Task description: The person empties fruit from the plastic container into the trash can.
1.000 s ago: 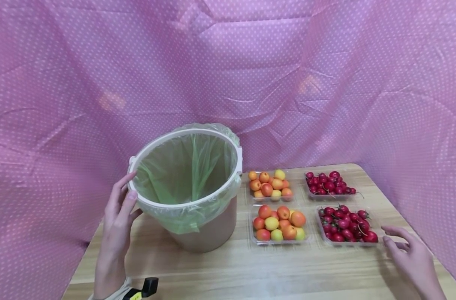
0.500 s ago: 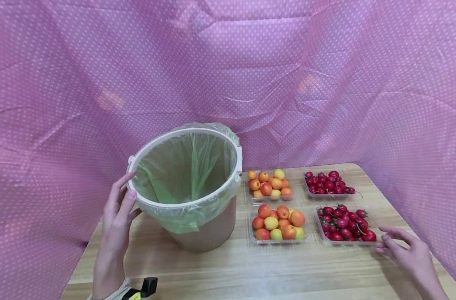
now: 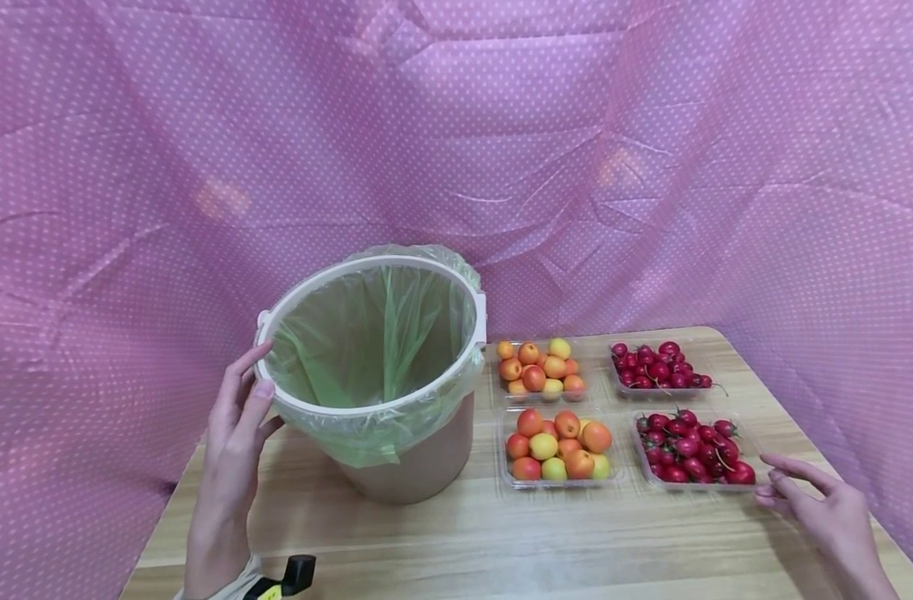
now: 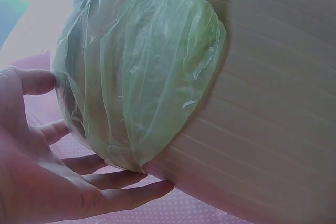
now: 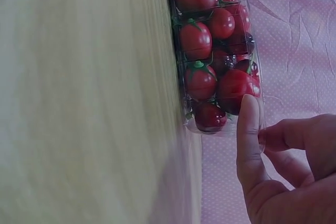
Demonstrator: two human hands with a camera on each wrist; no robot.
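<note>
My left hand (image 3: 234, 433) rests its fingertips on the left rim of a beige trash can (image 3: 426, 479). A green plastic bag (image 3: 388, 333) lines the can and folds over its rim. In the left wrist view the fingers (image 4: 121, 198) lie fairly straight along the bag's edge and the can's outside. My right hand (image 3: 831, 517) pinches the near right corner of a clear plastic punnet (image 3: 689, 490) between thumb and fingers. Red cherry tomatoes (image 5: 197, 40) with green stems fill that punnet. Part of the right hand's fingers is hidden behind the thumb.
Left of the tomatoes stands a clear punnet of orange and yellow fruits (image 3: 557, 446); a similar one (image 3: 539, 371) stands behind it. Another punnet of small red fruits (image 3: 659, 367) is at the back right. A pink dotted curtain (image 3: 456, 150) surrounds the wooden table (image 3: 456, 558).
The right hand's thumb and fingers have closed in on the corner of the tomato punnet, moving slightly left. The left hand and trash can stay put.
</note>
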